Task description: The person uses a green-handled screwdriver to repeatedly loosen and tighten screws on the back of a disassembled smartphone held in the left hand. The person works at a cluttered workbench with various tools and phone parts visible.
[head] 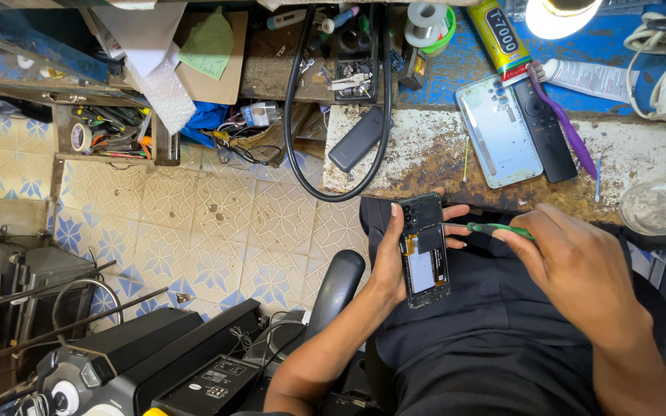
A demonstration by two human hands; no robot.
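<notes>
The worn bench (433, 154) spans the upper right of the frame. At centre, the left hand (391, 258) grasps an opened phone (424, 250), innards showing. The right hand (580, 270) pinches a green-handled tool (499, 229) pointed at it; probing inside seems underway, needing a steady, light tip.
</notes>
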